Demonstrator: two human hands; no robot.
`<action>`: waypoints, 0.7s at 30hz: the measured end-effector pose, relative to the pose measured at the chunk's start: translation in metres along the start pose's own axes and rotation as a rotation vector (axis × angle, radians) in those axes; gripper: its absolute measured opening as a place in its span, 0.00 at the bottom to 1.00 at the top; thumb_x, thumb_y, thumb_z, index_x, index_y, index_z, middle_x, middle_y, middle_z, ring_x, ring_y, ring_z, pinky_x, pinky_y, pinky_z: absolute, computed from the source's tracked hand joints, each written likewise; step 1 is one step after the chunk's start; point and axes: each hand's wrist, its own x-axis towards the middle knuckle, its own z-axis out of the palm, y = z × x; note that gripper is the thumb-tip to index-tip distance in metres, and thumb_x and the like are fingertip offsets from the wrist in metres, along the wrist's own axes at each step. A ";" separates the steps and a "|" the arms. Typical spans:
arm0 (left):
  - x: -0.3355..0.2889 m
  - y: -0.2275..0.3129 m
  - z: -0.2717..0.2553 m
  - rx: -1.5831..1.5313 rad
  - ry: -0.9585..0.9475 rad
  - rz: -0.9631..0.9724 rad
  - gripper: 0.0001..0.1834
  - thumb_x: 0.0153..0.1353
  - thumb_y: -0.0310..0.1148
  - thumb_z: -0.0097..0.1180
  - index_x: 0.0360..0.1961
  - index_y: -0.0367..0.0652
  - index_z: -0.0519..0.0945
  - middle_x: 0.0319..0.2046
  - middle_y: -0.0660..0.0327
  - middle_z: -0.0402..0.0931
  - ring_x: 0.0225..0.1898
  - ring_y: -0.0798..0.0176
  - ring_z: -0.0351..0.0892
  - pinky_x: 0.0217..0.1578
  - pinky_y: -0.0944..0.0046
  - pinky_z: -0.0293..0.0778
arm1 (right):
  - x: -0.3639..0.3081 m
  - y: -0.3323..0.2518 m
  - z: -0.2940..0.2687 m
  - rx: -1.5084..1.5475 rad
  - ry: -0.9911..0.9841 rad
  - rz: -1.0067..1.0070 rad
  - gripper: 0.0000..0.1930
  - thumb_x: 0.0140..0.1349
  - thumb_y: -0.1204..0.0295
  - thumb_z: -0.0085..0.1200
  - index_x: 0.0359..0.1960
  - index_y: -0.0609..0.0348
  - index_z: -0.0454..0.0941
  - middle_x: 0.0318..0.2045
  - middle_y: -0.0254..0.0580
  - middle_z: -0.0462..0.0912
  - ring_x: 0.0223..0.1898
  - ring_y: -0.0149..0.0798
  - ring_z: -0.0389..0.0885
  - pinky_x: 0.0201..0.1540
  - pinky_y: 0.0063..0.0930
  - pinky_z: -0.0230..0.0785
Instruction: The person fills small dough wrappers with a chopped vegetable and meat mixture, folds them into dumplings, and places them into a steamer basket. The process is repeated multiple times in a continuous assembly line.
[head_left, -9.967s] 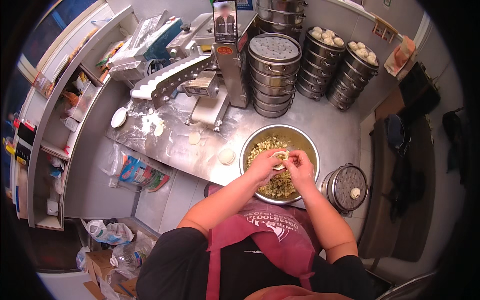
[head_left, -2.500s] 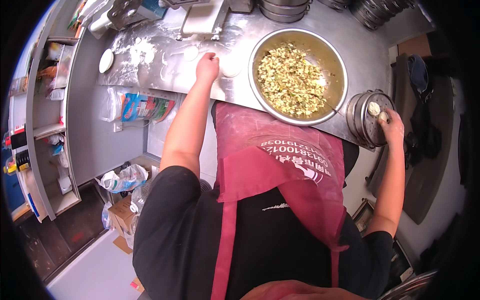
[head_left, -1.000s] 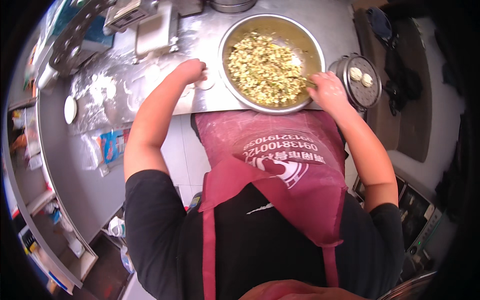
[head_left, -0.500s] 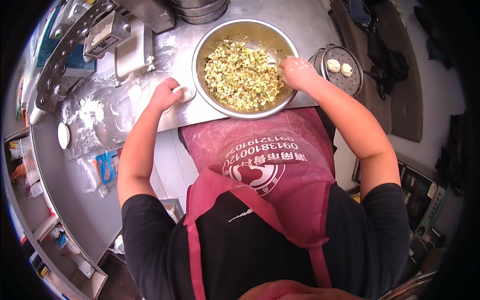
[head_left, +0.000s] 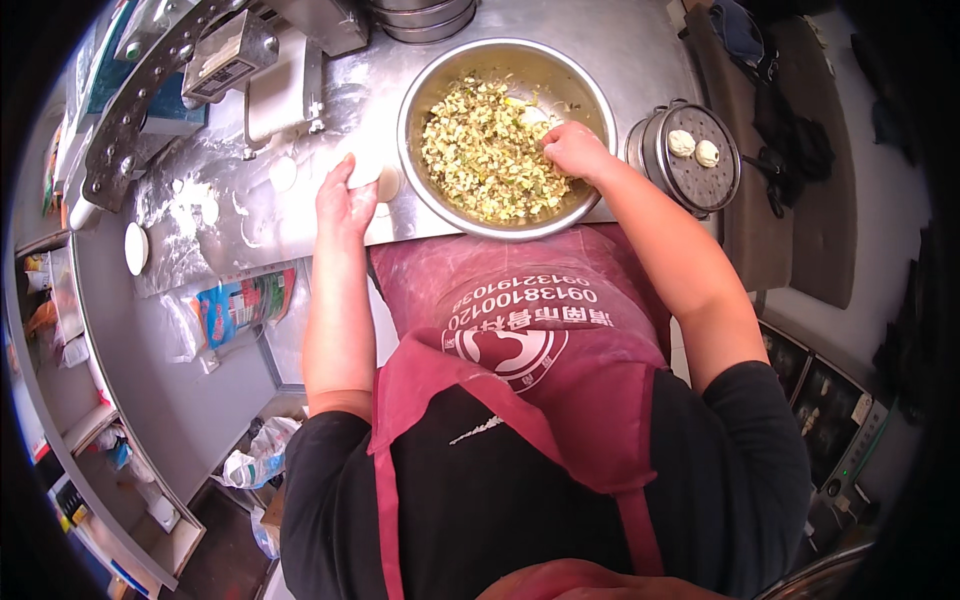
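My left hand [head_left: 343, 205] is turned palm up left of the bowl, thumb raised, with a pale dough round [head_left: 365, 172] lying against its fingers. Glare hides much of that round's outline. A wide steel bowl [head_left: 409, 165] rests at the table's near edge and holds chopped yellow-green filling [head_left: 485, 155]. Inside the bowl's right side, my right hand [head_left: 578, 152] reaches down with its fingers closed together at the filling. What those fingers hold, if anything, is hidden. Two white pleated buns [head_left: 681, 143] sit on a round perforated steamer tray [head_left: 697, 182] to the right.
The steel table [head_left: 215, 240] is dusted with flour at the left. A metal machine [head_left: 230, 60] stands far left, with stacked metal steamers [head_left: 425, 20] at the back. A white oval dish [head_left: 136, 248] lies by the left edge. A dark bench [head_left: 830, 230] runs along the right.
My left hand has turned from gripping the dough round from above to palm up. My right hand has moved from the bowl's right rim further into the filling. The view has shifted slightly.
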 end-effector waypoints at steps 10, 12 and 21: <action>-0.070 -0.008 0.095 -0.310 -0.306 -0.157 0.30 0.53 0.28 0.37 0.58 0.22 0.62 0.60 0.38 0.63 0.64 0.39 0.62 0.67 0.42 0.55 | -0.032 0.002 -0.017 1.035 -0.309 0.159 0.05 0.61 0.78 0.49 0.36 0.69 0.75 0.24 0.39 0.76 0.17 0.23 0.67 0.15 0.14 0.56; -0.088 -0.004 0.100 -0.337 -0.450 -0.194 0.29 0.60 0.35 0.36 0.59 0.23 0.62 0.60 0.38 0.63 0.64 0.38 0.61 0.66 0.41 0.56 | -0.042 0.002 -0.016 1.123 -0.270 0.195 0.06 0.61 0.79 0.49 0.38 0.70 0.74 0.25 0.39 0.76 0.18 0.23 0.67 0.15 0.13 0.56; -0.040 -0.096 0.104 -0.037 0.002 -0.133 0.21 0.73 0.37 0.31 0.57 0.32 0.65 0.53 0.44 0.71 0.53 0.45 0.75 0.55 0.43 0.73 | -0.057 0.005 0.002 1.352 -0.192 0.282 0.11 0.59 0.83 0.49 0.44 0.71 0.72 0.28 0.41 0.75 0.20 0.26 0.66 0.16 0.13 0.55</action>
